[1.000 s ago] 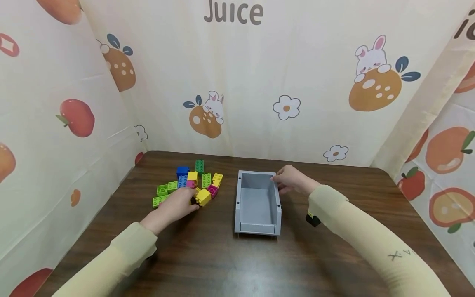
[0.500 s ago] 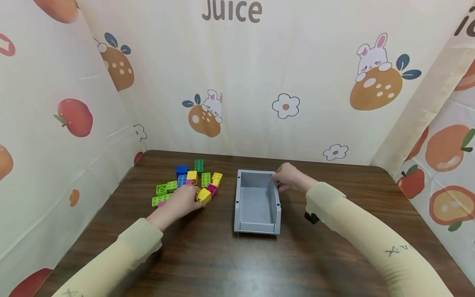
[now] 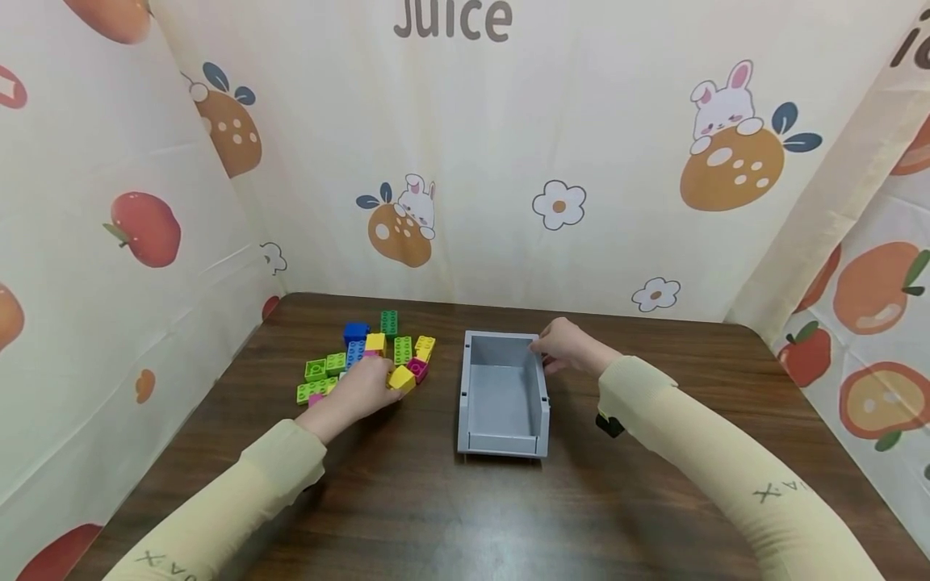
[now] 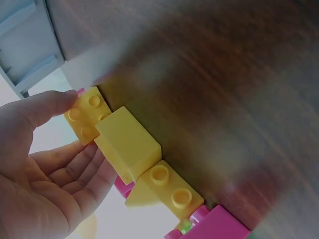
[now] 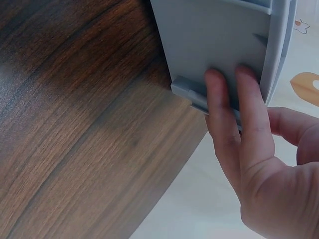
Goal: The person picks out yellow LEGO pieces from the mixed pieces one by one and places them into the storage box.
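Note:
My left hand reaches into the near side of a group of toy building bricks. In the left wrist view, its thumb and fingers pinch a yellow studded brick. A smooth-sided yellow brick touches it, with another yellow brick and a magenta brick farther along. On the table stands a grey open-topped bin. My right hand holds its right side near the back corner; two fingertips lie against the outer wall in the right wrist view.
Green bricks, blue bricks and lime bricks lie around the left hand on the brown wooden table. A printed curtain encloses the back and sides.
My left hand has shifted slightly right and farther in among the bricks, its fingers closing on a yellow brick. The right hand and bin stay in place.

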The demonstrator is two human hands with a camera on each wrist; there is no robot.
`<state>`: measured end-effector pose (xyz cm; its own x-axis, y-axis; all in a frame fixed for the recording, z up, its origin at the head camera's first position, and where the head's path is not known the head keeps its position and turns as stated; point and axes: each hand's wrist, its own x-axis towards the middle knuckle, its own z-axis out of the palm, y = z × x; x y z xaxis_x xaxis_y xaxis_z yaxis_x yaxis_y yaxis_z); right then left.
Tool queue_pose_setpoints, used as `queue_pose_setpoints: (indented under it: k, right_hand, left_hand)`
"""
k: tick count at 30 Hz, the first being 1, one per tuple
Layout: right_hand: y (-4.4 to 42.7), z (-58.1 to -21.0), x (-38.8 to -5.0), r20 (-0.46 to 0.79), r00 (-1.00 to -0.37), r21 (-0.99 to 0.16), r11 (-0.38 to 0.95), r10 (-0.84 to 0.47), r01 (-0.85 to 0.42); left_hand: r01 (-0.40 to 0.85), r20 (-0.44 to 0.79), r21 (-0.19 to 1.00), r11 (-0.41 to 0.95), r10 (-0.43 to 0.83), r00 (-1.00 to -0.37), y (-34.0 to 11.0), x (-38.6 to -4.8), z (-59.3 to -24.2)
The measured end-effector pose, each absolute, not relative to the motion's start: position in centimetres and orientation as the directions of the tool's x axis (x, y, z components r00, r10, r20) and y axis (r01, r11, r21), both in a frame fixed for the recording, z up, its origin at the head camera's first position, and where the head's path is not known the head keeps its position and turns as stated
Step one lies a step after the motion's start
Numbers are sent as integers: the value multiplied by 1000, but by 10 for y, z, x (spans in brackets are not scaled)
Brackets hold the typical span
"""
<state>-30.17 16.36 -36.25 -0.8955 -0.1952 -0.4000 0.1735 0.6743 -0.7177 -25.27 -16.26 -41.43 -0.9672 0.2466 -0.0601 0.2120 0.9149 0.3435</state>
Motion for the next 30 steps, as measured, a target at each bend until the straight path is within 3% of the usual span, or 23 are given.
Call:
queue_pose_setpoints:
  k: [20,30]
  right_hand:
    - [165,-361,-298,-398,-893,-720,675,-213,160]
    - [169,-362,-300,-402,-883,-746,645,-241,164]
  left_hand:
    - [231,5,407,884,250,-968,-164,-248,-382]
    - [309,59,417,855,314,-947,-162,-250,-353]
